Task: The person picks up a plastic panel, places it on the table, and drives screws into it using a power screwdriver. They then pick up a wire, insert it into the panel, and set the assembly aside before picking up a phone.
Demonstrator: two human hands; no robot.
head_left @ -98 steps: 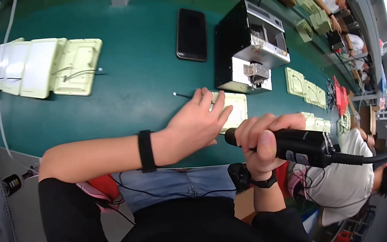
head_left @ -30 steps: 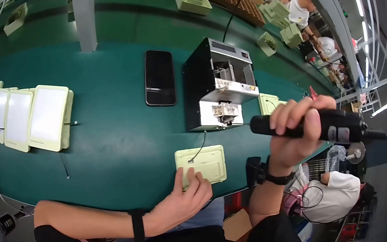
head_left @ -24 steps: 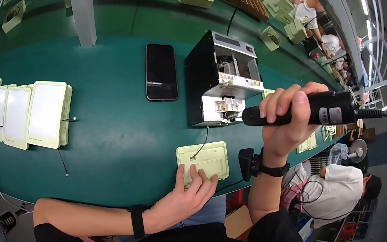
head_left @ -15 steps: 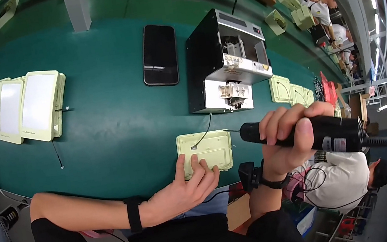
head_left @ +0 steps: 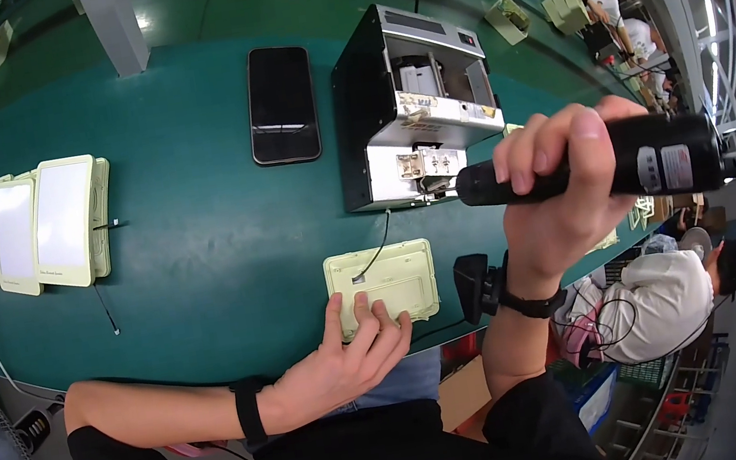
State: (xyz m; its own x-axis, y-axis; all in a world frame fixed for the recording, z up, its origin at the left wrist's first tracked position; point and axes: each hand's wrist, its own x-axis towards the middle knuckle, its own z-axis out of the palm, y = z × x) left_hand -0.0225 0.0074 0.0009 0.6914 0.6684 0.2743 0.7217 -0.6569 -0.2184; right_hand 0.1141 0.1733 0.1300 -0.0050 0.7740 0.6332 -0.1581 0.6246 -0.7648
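My right hand point(head_left: 554, 202) is wrapped round a black corded electric screwdriver point(head_left: 624, 158). The tool lies roughly sideways, its front end up against the lower front of a black and silver screw feeder point(head_left: 369, 125); whether a screw sits on its tip cannot be seen. My left hand point(head_left: 342, 372) rests its spread fingertips on a pale green plastic housing point(head_left: 407, 267), pressing it to the table near the front edge. From the housing a thin black cable point(head_left: 381, 252) runs up beside the feeder.
A black phone point(head_left: 281, 105) lies left of the feeder. Farther left, several white-faced, green-edged panels point(head_left: 62, 219) overlap in a row, with short cables sticking out. A grey post point(head_left: 113, 30) rises at the back. People sit to the right, one in a white shirt point(head_left: 646, 307) nearby.
My right hand has lifted the screwdriver up and away from the housing's right edge to the screw feeder's front. The left hand still holds the housing down. The whole view has shifted slightly.
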